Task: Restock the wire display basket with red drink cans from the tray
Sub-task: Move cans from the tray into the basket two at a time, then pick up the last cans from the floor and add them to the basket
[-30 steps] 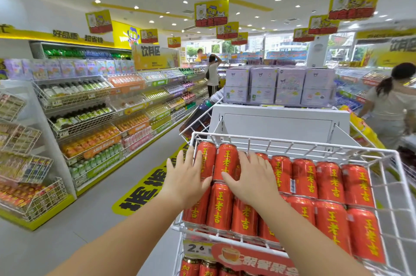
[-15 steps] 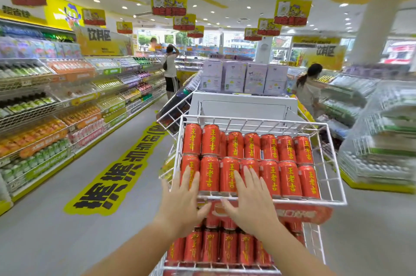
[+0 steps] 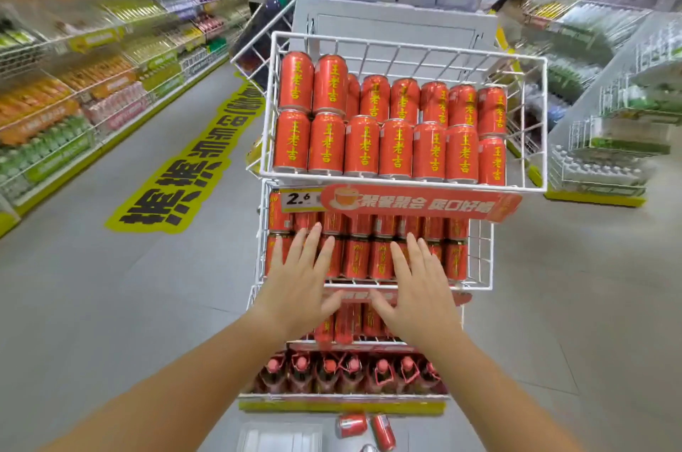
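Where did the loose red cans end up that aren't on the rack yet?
In the head view, two loose red drink cans lie on their sides on the grey floor at the bottom centre, in front of the rack's yellow base, right of a clear plastic tray.

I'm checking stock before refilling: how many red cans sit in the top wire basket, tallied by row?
Front-row red cans: 7
Back-row red cans: 8, one mostly hidden
Total in the top wire basket: 15
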Demonstrator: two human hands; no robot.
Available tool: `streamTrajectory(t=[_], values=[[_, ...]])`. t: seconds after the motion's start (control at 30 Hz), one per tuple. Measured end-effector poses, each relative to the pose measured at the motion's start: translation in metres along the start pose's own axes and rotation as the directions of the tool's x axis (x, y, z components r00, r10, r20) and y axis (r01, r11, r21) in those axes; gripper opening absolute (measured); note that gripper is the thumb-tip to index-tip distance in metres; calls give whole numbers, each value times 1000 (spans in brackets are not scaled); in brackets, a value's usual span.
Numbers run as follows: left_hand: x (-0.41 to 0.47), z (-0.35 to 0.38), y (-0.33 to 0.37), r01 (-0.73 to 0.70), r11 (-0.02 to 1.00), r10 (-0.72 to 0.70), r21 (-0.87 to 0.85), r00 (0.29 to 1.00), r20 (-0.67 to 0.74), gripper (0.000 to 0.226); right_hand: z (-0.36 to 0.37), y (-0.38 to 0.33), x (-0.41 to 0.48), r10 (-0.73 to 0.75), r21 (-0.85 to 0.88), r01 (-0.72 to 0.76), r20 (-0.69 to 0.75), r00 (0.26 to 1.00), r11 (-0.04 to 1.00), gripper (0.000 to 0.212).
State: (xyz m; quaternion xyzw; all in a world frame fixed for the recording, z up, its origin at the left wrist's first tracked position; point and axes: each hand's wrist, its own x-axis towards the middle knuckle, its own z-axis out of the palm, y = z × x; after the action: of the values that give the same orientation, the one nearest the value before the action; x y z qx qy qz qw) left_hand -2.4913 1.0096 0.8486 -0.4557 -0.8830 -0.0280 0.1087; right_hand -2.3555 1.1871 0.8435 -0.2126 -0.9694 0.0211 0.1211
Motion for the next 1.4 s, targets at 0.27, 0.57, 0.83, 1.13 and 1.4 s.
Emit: streamTrajectory(t=[0.27,0.57,0.83,1.13,1.4], values=[[-35,128,60,-5,1000,8,-13,968,249,88,125,57,-72,25,49,-37,222,975,998,86],[-101,352,109,-31,998,53,-52,869,492,88,324,129,-156,28,63,-62,440,897,996,86],[-148,559,149,-138,987,154,-77,736,659,95,530,177,-253,89,82,-163,565,821,983,89],[-185,761,207,-208,965,250,-158,565,786,97,702,238,-343,192,-10,-274,739,646,962,103],[-182,889,240,508,758,6,-410,622,783,113,813,259,-364,282,312,-669,728,624,674,103]])
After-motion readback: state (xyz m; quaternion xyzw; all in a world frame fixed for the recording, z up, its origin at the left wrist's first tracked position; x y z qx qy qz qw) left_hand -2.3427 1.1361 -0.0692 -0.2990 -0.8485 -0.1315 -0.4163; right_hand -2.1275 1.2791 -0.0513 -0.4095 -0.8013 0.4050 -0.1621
